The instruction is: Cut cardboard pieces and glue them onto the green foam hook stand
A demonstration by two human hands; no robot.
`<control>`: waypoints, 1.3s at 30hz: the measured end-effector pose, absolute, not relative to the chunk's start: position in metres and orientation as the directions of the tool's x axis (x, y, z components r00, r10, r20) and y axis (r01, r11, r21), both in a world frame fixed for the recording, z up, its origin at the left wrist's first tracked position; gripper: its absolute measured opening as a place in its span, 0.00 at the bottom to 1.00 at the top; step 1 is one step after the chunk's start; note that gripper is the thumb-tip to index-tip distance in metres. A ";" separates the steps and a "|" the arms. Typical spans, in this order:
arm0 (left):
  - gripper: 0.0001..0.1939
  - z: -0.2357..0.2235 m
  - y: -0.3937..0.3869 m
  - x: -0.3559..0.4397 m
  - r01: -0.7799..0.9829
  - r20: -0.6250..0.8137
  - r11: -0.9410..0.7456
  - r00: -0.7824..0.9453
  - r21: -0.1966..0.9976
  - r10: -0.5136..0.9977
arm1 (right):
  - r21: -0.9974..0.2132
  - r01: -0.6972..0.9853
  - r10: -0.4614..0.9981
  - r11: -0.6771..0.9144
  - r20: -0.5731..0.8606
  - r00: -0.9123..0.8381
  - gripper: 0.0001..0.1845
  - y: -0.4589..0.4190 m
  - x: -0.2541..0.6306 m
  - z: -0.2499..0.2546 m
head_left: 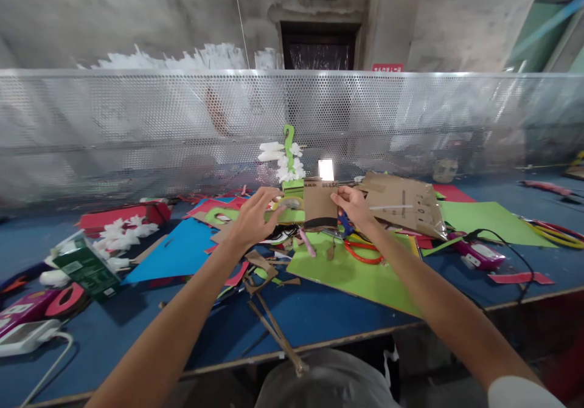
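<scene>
My right hand [351, 204] pinches the upper right edge of a small brown cardboard piece [319, 205] with printed letters, which stands upright above the cluttered table. To its left, my left hand [257, 218] is open, its thumb and fingers apart. The left hand's fingertips are nearest a yellowish tape roll [292, 203]; whether they touch it I cannot tell. Behind the cardboard rises a green curved paper shape [289, 146] with white ruffled pieces [291, 168] on it. Dark blue-handled scissors [347, 224] lie just below the right hand, partly hidden.
Green sheets [356, 274] and a blue sheet [176, 247] cover parts of the blue table. A larger cardboard sheet [401, 201] lies at right, a green box [86, 266] at left. Scraps and cords lie around. A perforated metal screen [159, 128] runs along the back.
</scene>
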State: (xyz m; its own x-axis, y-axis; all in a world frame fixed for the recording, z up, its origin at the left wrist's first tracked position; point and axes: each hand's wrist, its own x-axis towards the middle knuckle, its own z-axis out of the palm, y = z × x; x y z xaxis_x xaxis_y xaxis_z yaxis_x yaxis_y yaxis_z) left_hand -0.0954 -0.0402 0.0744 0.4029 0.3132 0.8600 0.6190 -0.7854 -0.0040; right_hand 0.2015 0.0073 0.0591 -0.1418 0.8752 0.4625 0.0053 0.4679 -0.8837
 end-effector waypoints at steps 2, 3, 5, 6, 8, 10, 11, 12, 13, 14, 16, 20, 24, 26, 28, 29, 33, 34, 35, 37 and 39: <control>0.20 0.078 -0.042 -0.089 0.593 0.848 -0.793 0.343 0.139 0.405 | -0.874 0.011 0.862 0.486 0.477 -0.172 0.25 0.000 0.197 0.061; 0.24 0.079 -0.043 -0.086 0.575 0.829 -0.792 0.327 0.207 0.454 | -0.870 0.012 0.856 0.493 0.483 -0.187 0.25 -0.004 0.195 0.062; 0.29 0.079 -0.043 -0.082 0.537 0.791 -0.787 0.318 0.304 0.523 | -0.862 0.018 0.843 0.507 0.491 -0.218 0.23 -0.011 0.190 0.064; 0.30 0.079 -0.043 -0.080 0.514 0.779 -0.790 0.320 0.335 0.539 | -0.857 0.027 0.837 0.514 0.495 -0.234 0.23 -0.015 0.188 0.065; 0.32 0.080 -0.044 -0.078 0.477 0.764 -0.792 0.321 0.380 0.560 | -0.842 0.061 0.821 0.537 0.505 -0.266 0.20 -0.021 0.184 0.067; 0.32 0.081 -0.045 -0.076 0.471 0.741 -0.773 0.310 0.425 0.596 | -0.824 0.097 0.808 0.558 0.513 -0.290 0.18 -0.024 0.180 0.067; 0.32 0.082 -0.046 -0.075 0.479 0.724 -0.755 0.301 0.448 0.621 | -0.819 0.111 0.805 0.564 0.514 -0.296 0.17 -0.025 0.179 0.066; 0.31 0.084 -0.048 -0.074 0.493 0.705 -0.733 0.293 0.468 0.646 | -0.816 0.118 0.804 0.566 0.514 -0.299 0.16 -0.025 0.177 0.066; 0.29 0.085 -0.049 -0.073 0.507 0.687 -0.713 0.285 0.484 0.669 | -0.816 0.120 0.805 0.565 0.513 -0.299 0.16 -0.025 0.176 0.065; 0.28 0.086 -0.050 -0.072 0.516 0.674 -0.698 0.278 0.496 0.684 | -0.818 0.121 0.806 0.562 0.510 -0.299 0.16 -0.025 0.175 0.065; 0.25 0.086 -0.052 -0.072 0.516 0.667 -0.690 0.271 0.508 0.694 | -0.822 0.120 0.810 0.557 0.506 -0.296 0.16 -0.024 0.174 0.064; 0.22 0.085 -0.051 -0.072 0.495 0.684 -0.713 0.283 0.496 0.672 | -0.814 0.135 0.806 0.566 0.510 -0.300 0.15 -0.024 0.174 0.063; 0.21 0.083 -0.049 -0.073 0.495 0.682 -0.714 0.288 0.495 0.673 | -0.798 0.147 0.795 0.585 0.527 -0.300 0.13 -0.025 0.174 0.062; 0.21 0.083 -0.049 -0.073 0.499 0.680 -0.710 0.284 0.497 0.676 | -0.796 0.150 0.796 0.586 0.531 -0.292 0.13 -0.025 0.173 0.062; 0.21 0.084 -0.049 -0.073 0.507 0.676 -0.703 0.280 0.498 0.681 | -0.795 0.157 0.797 0.586 0.532 -0.285 0.14 -0.025 0.173 0.061; 0.21 0.084 -0.050 -0.072 0.510 0.675 -0.701 0.279 0.498 0.683 | -0.792 0.162 0.797 0.589 0.535 -0.282 0.14 -0.024 0.173 0.061; 0.20 0.086 -0.051 -0.072 0.507 0.677 -0.703 0.279 0.498 0.681 | -0.774 0.180 0.786 0.607 0.551 -0.281 0.14 -0.024 0.174 0.061; 0.20 0.086 -0.051 -0.071 0.506 0.676 -0.702 0.277 0.501 0.682 | -0.775 0.182 0.787 0.606 0.550 -0.280 0.14 -0.024 0.174 0.061; 0.20 0.086 -0.050 -0.071 0.506 0.675 -0.699 0.273 0.505 0.686 | -0.779 0.180 0.791 0.600 0.545 -0.278 0.14 -0.025 0.174 0.061; 0.20 0.085 -0.050 -0.071 0.508 0.673 -0.692 0.262 0.513 0.692 | -0.793 0.170 0.800 0.585 0.532 -0.276 0.14 -0.026 0.174 0.062; 0.20 0.084 -0.049 -0.071 0.507 0.676 -0.693 0.258 0.513 0.690 | -0.802 0.158 0.806 0.576 0.524 -0.275 0.14 -0.027 0.173 0.062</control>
